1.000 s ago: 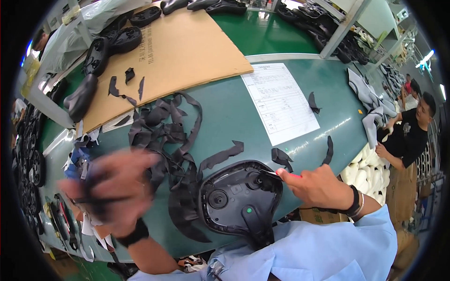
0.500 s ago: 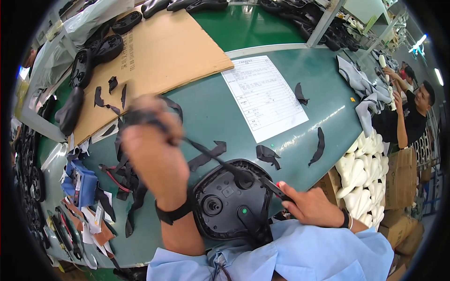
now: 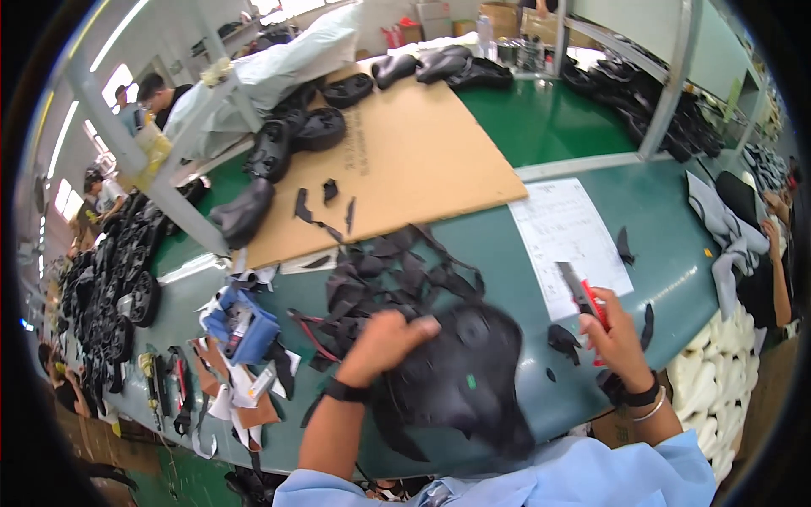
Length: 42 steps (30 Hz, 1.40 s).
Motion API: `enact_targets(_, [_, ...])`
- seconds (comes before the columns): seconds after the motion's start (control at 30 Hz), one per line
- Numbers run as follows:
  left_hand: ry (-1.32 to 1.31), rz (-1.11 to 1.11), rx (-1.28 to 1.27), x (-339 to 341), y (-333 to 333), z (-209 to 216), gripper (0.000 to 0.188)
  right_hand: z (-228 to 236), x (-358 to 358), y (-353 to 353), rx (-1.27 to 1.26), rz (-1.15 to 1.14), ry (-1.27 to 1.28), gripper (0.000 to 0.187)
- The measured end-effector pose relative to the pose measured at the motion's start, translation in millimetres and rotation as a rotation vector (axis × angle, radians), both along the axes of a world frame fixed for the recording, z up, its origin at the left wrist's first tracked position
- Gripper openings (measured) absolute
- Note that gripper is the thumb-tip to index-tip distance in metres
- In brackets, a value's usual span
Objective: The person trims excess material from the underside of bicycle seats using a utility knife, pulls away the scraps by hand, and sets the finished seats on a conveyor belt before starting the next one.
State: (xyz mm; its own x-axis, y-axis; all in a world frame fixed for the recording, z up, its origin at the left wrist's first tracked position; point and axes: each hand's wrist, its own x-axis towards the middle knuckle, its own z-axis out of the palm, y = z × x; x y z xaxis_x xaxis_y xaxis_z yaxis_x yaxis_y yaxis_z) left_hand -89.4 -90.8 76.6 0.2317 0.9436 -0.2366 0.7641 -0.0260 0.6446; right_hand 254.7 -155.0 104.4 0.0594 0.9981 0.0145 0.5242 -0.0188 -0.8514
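Observation:
A black bike saddle, blurred by motion, is in front of me with its underside up and its narrow end toward my body. My left hand grips its left edge, thumb over the top and the other fingers hidden. To the right, clear of the saddle, my right hand is closed round a red utility knife, its blade pointing up and away from me over the paper sheet. A heap of black trimmed strips lies just beyond the left hand.
A cardboard sheet covers the far left, edged by finished black saddles. A printed paper lies right of centre. Near the left are a blue box and scraps. White foam pads are piled right; a co-worker's arm is behind.
My left hand has let go of the black strip and come down onto the saddle. The knife has left the saddle and moved right. The whole view has shifted.

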Motion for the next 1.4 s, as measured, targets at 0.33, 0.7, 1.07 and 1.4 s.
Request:
enact_targets(0.33, [-0.15,0.487,0.207,-56,90,-53,0.072,-25,17,43,0.065,-0.099,0.005,0.032])
enact_targets(0.7, [-0.487,-0.789,-0.072,161,-126,-41,0.051,-17,-11,73,-0.004,0.173,-0.07,0.033])
enact_targets(1.07, [-0.108,-0.503,0.256,111,-195,-45,0.071,-69,0,28,0.442,0.533,-0.38,0.073])
enact_targets(1.4, [-0.141,0.129,0.593,10,-122,186,0.034,77,124,-124,-0.077,0.846,-0.485,0.055])
